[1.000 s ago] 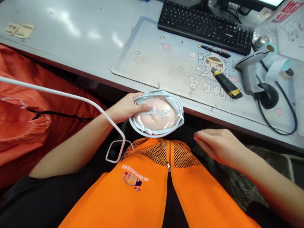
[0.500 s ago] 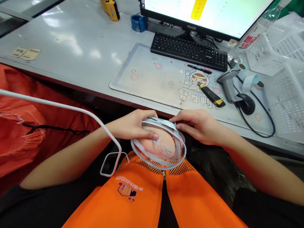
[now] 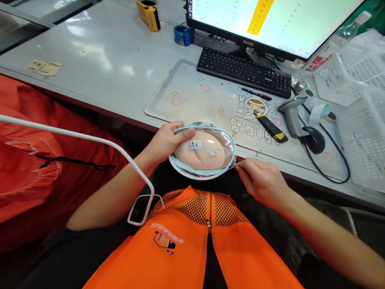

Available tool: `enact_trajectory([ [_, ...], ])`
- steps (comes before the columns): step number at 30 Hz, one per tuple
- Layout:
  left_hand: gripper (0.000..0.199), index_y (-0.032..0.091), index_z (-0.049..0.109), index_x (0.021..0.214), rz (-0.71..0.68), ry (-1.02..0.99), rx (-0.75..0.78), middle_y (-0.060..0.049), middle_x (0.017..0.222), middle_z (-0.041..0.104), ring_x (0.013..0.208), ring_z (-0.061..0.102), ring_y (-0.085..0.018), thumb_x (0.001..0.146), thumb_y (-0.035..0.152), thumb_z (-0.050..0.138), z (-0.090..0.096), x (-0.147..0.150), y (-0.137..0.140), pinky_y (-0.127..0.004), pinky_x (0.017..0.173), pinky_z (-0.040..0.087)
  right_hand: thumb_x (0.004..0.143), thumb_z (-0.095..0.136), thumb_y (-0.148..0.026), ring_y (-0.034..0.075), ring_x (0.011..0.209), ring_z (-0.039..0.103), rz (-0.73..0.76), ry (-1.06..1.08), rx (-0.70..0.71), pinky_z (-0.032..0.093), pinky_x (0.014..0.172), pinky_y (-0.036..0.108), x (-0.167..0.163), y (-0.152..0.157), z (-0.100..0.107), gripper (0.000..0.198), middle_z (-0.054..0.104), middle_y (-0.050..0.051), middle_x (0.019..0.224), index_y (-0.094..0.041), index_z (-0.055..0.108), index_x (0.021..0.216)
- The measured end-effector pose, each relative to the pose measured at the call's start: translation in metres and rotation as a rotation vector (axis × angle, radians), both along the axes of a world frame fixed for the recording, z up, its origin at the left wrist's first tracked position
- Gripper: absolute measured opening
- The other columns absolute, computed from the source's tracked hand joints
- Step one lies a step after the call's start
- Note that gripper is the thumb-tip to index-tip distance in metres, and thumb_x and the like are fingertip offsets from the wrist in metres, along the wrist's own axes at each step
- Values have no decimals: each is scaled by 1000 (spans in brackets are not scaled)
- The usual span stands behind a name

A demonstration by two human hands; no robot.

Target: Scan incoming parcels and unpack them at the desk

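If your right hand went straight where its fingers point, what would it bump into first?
The clear pouch, most likely. The right hand's fingertips are right at its near edge, though depth is a bit hard to judge from this one view.

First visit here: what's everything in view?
pouch: one, clear over beige, in hands
desk: one, grey, top
mat: one, pale, on desk
monitor: one, black, back
keyboard: one, black, below monitor
pen: one, black, on mat
cutter: one, black-yellow, on mat
scanner: one, grey, right
rolls: count unclear, pale, by scanner
bottle: one, clear, right
baskets: two, white, right
labels: two, cream, left
gadget: one, yellow, back
object: one, blue, back
bag: one, red, left
rod: one, white, left
vest: one, orange, worn
left hand: one, bare, on pouch
right hand: one, bare, on pouch
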State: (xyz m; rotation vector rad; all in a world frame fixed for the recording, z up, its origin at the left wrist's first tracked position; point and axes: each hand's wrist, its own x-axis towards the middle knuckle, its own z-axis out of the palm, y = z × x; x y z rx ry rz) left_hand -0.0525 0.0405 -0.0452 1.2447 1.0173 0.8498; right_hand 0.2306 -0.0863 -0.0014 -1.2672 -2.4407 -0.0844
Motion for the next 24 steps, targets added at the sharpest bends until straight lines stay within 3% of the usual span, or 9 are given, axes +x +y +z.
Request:
enact_trajectory([
  [3, 58, 18, 63, 78, 113, -107, -44, 0, 70, 60, 61, 55, -14, 66, 66, 92, 0, 16, 4, -26, 57, 45, 106, 53, -18, 15, 61, 62, -185, 160, 74, 42, 60, 28, -16, -7, -23, 17, 68, 2, 73, -21, 62, 92],
  [6, 57, 18, 62, 79, 181, -210, -29, -1, 72, 62, 63, 57, -15, 67, 65, 92, 5, 40, 6, -29, 60, 49, 106, 50, -22, 16, 58, 61, -304, 253, 79, 43, 57, 30, -42, -7, -46, 21, 68, 3, 71, -22, 62, 90],
  [11, 50, 20, 58, 79, 348, -347, 41, 0, 72, 58, 64, 55, -14, 75, 62, 85, 5, 81, 11, -28, 62, 47, 109, 36, -32, 23, 67, 67, -397, 347, -47, 53, 66, 35, -94, 16, -87, 35, 69, 10, 75, -22, 65, 92],
  [16, 43, 20, 60, 85, 507, -285, 150, 1, 76, 59, 71, 57, -15, 83, 59, 77, -6, 93, 23, -26, 69, 48, 111, 28, -33, 29, 84, 70, -483, 343, -216, 57, 81, 44, -114, 52, -114, 44, 71, 16, 87, -18, 70, 105],
  [19, 44, 19, 63, 92, 477, -175, 196, -2, 86, 66, 81, 62, -18, 83, 60, 75, -12, 87, 35, -28, 77, 50, 111, 33, -34, 29, 89, 71, -418, 375, -274, 58, 87, 44, -110, 55, -114, 41, 74, 17, 97, -17, 71, 116],
  [22, 46, 17, 66, 99, 389, -61, 230, -5, 96, 71, 91, 65, -21, 79, 57, 76, -12, 78, 53, -30, 84, 50, 109, 48, -41, 23, 77, 71, -174, 503, -322, 59, 77, 36, -87, 40, -100, 37, 76, 13, 94, -16, 72, 123],
  [24, 47, 16, 69, 98, 283, 32, 241, -6, 96, 72, 92, 65, -23, 77, 57, 75, -8, 72, 67, -32, 86, 49, 106, 57, -43, 19, 69, 69, -44, 538, -328, 59, 68, 32, -55, 27, -82, 33, 78, 9, 90, -19, 75, 120],
])
